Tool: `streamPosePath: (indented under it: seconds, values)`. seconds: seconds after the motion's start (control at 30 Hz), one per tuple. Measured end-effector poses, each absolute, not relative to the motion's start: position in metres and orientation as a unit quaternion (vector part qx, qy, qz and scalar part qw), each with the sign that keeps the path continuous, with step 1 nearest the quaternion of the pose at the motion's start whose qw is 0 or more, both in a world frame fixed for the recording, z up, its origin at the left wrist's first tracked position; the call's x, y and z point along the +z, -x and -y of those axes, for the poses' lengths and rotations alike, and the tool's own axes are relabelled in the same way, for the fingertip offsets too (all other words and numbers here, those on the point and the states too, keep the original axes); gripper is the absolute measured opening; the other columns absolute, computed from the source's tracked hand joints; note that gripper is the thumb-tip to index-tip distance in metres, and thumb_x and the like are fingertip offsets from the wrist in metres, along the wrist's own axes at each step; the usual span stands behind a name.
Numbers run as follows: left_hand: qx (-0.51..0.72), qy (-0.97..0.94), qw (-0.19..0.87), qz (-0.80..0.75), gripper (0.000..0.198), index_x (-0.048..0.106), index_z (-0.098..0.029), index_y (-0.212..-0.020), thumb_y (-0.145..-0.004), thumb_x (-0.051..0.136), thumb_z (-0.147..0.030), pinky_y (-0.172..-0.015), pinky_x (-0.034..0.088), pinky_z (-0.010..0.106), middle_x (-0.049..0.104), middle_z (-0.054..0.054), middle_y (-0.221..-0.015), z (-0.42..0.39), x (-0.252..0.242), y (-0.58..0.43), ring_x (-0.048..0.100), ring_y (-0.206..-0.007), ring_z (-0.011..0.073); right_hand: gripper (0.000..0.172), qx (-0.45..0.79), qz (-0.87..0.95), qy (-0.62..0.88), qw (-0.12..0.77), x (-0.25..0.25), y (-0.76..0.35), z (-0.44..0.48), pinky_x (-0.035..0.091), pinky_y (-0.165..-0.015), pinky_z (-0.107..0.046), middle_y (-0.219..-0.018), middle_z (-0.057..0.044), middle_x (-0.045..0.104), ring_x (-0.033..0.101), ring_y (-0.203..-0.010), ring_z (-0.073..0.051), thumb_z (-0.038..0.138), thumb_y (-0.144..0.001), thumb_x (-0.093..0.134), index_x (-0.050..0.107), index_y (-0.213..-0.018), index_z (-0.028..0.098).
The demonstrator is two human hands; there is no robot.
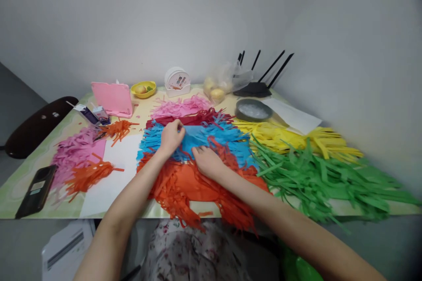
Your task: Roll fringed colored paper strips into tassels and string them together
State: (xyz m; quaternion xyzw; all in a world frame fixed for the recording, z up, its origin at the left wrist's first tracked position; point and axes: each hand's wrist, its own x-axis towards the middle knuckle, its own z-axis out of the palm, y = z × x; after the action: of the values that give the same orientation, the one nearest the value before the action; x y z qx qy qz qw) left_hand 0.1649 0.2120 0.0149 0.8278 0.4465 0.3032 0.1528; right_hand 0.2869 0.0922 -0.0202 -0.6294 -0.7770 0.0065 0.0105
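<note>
A stack of fringed paper lies in the middle of the table: blue fringed paper (211,139) on top, orange fringed paper (191,189) nearest me, dark red fringed paper (198,118) and pink fringed paper (180,107) behind. My left hand (171,137) is curled, its fingertips pinching the upper left part of the blue sheet. My right hand (207,161) rests on the lower edge of the blue sheet where it meets the orange one, with its fingers bent down onto the paper.
Green fringe (316,180) and yellow fringe (296,138) spread to the right. Pink and orange scraps (82,162), a white sheet (115,171) and a black phone (36,189) lie left. A pink tablet case (112,99), yellow bowl (143,89), grey round dish (253,109), bagged fruit and router stand behind.
</note>
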Motion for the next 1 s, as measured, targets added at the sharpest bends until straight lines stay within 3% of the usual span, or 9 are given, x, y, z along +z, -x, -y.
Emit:
streamPosePath:
  seconds: [0.17,0.3,0.47,0.53,0.7,0.77,0.87,1.0]
  values:
    - [0.422,-0.756,0.116,-0.486,0.014,0.059,-0.014,-0.088,-0.083,0.045,-0.014,-0.077,0.045,0.025,0.065,0.005,-0.085,-0.249,0.057,-0.132,0.059,-0.081,0.0155,0.025,0.005,0.762,0.647,0.001,-0.022,-0.287,-0.093,0.041,-0.08,-0.034,-0.101,-0.02,0.067,0.057,-0.098,-0.028,0.007,-0.091,0.039,0.057,-0.109,0.009]
    - [0.554,-0.654,0.113,-0.502,0.009,0.058,-0.013,-0.077,-0.077,0.053,-0.006,-0.069,0.043,0.022,0.056,-0.003,-0.07,-0.288,0.112,-0.086,0.054,-0.07,0.0113,0.026,0.004,0.759,0.651,0.015,-0.02,-0.288,-0.091,0.043,-0.078,-0.034,-0.103,-0.019,0.068,0.057,-0.099,-0.028,0.007,-0.089,0.042,0.059,-0.109,0.009]
    - [0.656,-0.572,-0.008,-0.492,0.01,0.055,-0.013,-0.073,-0.077,0.056,-0.004,-0.07,0.043,0.021,0.049,-0.006,-0.067,-0.268,0.167,-0.042,0.048,-0.066,0.0079,0.025,-0.006,0.761,0.645,0.065,0.009,-0.292,-0.089,0.044,-0.083,-0.034,-0.099,-0.016,0.07,0.059,-0.097,-0.027,0.015,-0.092,0.042,0.064,-0.105,0.011]
    - [0.635,-0.631,-0.023,-0.446,0.007,0.057,-0.015,-0.078,-0.078,0.057,-0.008,-0.072,0.045,0.024,0.056,-0.003,-0.074,-0.236,0.161,-0.048,0.054,-0.071,0.0105,0.03,-0.024,0.761,0.636,0.123,0.032,-0.283,-0.085,0.043,-0.09,-0.035,-0.107,-0.015,0.069,0.058,-0.103,-0.026,0.02,-0.096,0.037,0.062,-0.111,0.012]
    - [0.445,-0.808,0.008,-0.385,0.008,0.055,-0.02,-0.082,-0.078,0.055,-0.012,-0.084,0.046,0.033,0.065,0.004,-0.088,-0.152,0.102,-0.094,0.06,-0.089,0.0204,0.048,-0.116,0.72,0.551,0.405,0.071,-0.248,-0.083,0.034,-0.108,-0.043,-0.137,-0.018,0.052,0.041,-0.13,-0.029,0.031,-0.091,0.051,0.049,-0.134,0.01]
    - [0.38,-0.846,0.016,-0.374,0.006,0.053,-0.021,-0.082,-0.08,0.053,-0.014,-0.086,0.046,0.036,0.065,0.005,-0.089,-0.133,0.085,-0.102,0.059,-0.09,0.0226,0.051,-0.115,0.716,0.555,0.407,0.07,-0.244,-0.089,0.03,-0.11,-0.046,-0.142,-0.017,0.049,0.036,-0.135,-0.031,0.022,-0.086,0.054,0.049,-0.135,0.01]
    - [0.342,-0.865,0.054,-0.364,0.008,0.054,-0.021,-0.086,-0.082,0.049,-0.017,-0.089,0.046,0.037,0.066,0.008,-0.096,-0.123,0.076,-0.096,0.059,-0.096,0.0243,0.044,-0.041,0.744,0.566,0.354,0.065,-0.258,-0.095,0.03,-0.11,-0.046,-0.121,-0.012,0.066,0.05,-0.122,-0.028,0.005,-0.075,0.049,0.063,-0.115,0.016]
    - [0.309,-0.865,0.213,-0.333,0.035,0.057,-0.021,-0.106,-0.073,0.047,-0.011,-0.087,0.048,0.032,0.067,0.006,-0.11,-0.138,0.083,-0.082,0.062,-0.099,0.0214,0.045,0.093,0.748,0.569,0.328,0.079,-0.289,-0.085,0.046,-0.09,-0.033,-0.099,-0.007,0.073,0.064,-0.093,-0.023,0.003,-0.064,0.045,0.066,-0.102,0.018]
